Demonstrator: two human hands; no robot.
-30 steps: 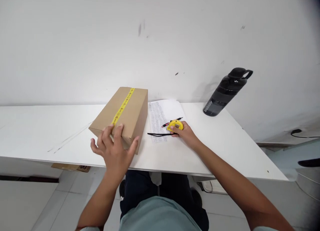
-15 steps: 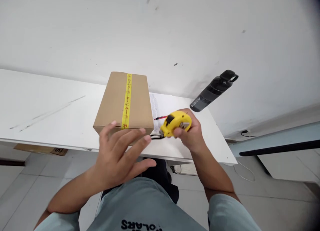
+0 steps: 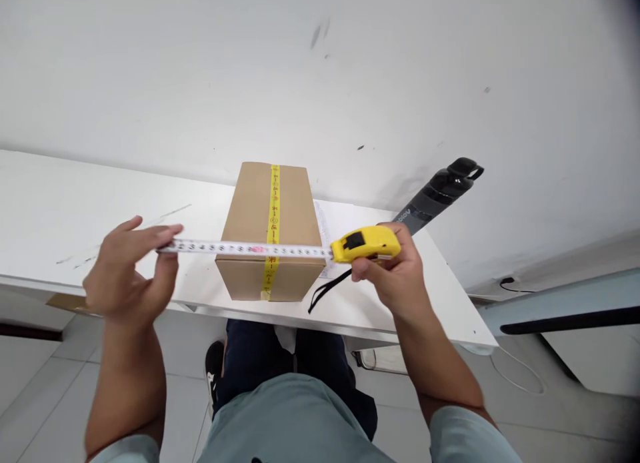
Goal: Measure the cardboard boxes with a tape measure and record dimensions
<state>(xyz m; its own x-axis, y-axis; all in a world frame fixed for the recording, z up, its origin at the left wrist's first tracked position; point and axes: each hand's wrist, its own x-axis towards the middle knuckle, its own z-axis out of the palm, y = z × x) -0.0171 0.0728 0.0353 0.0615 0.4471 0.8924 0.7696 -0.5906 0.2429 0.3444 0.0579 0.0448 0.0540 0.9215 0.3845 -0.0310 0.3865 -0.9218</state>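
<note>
My right hand [image 3: 395, 269] is wrapped round a yellow tape measure [image 3: 367, 243], its black wrist strap [image 3: 327, 289] dangling below. A white blade [image 3: 290, 250] runs out leftward from the case. Its free end is pinched between thumb and fingertips of my left hand [image 3: 135, 269]. The blade stretches above the front part of a brown cardboard box [image 3: 250, 203], which is sealed with yellow printed tape [image 3: 275, 189]. Whether the blade touches the box, I cannot tell.
The box stands on a white table [image 3: 150, 189] against a white wall. Behind my right hand is a black bottle [image 3: 440, 189] at the table's right part. A printed sheet [image 3: 325, 223] lies right of the box. A blue-grey panel [image 3: 575, 293] with a black edge is at far right.
My left hand has moved left with the blade's end, drawing out a long stretch of blade. The case has turned level in my right hand. The view has shifted slightly.
</note>
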